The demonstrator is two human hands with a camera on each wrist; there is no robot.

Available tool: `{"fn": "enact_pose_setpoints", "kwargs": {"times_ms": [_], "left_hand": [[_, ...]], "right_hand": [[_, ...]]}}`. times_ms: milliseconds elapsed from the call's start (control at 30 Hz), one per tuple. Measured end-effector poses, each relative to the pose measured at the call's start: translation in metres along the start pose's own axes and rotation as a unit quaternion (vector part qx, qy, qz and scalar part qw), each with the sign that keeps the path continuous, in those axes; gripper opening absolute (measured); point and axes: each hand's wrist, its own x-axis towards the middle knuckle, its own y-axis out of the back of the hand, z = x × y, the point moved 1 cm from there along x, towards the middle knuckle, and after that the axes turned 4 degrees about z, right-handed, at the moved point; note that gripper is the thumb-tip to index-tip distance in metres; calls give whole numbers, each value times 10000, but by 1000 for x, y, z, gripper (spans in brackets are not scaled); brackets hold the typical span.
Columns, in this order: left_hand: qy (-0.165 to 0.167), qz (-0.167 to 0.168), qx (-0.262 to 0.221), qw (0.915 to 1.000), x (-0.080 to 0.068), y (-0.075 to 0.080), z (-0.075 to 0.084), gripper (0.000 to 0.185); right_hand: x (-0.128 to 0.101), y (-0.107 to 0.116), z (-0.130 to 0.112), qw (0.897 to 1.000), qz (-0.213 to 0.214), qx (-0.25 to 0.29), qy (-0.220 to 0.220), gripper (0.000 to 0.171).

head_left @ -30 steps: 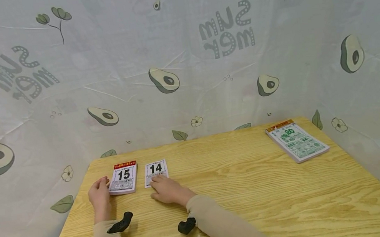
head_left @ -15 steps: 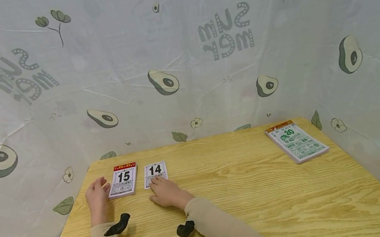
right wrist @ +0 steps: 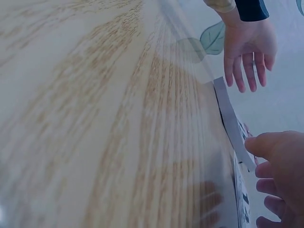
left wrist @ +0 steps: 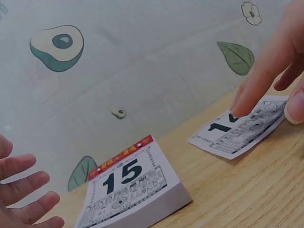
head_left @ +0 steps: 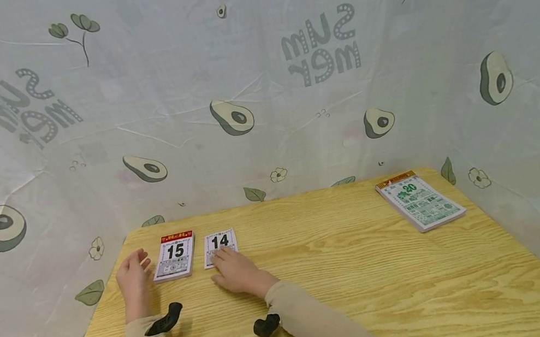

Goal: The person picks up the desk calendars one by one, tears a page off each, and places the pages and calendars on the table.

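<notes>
A tear-off calendar [head_left: 174,258] with a red header and a black 15 lies at the table's left. Just left of it is my left hand [head_left: 134,284], fingers loosely spread and holding nothing; a gap separates them from the calendar in the left wrist view. To the calendar's right lies a single loose calendar page [head_left: 212,243] printed 14. My right hand [head_left: 238,272] rests its fingertips on this page's lower part, covering some of the print. In the left wrist view, the page [left wrist: 227,145] shows slightly lifted edges under the right hand's fingers [left wrist: 266,71].
A larger calendar [head_left: 422,202] with green print, a 20 and a red-gold header lies at the far right of the wooden table [head_left: 411,285]. Behind the table hangs a pale curtain [head_left: 261,81] with avocado and leaf patterns.
My left hand has moved left, away from the calendar's left edge, its fingers opening. My right hand stays on the loose page with hardly any shift.
</notes>
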Motion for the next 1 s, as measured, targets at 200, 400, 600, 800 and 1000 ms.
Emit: {"fn": "enact_pose_setpoints", "kwargs": {"times_ms": [200,400,600,800,1000], "left_hand": [[4,13,-123,9999,-3,0,7,51],[-34,70,-160,9998,-5,-3,13,50],[-262,-94,-273,9992,-14,-10,24,48],[-481,-185,-187,9985,-25,-15,35,49],[-674,-298,-282,9969,-34,-21,45,47]], "right_hand": [[-3,5,6,9998,177,36,56,52],[-9,10,15,9994,318,122,21,51],[-18,19,23,9984,558,27,44,49],[-30,31,33,9970,759,124,0,47],[-39,40,43,9955,929,165,62,48]]}}
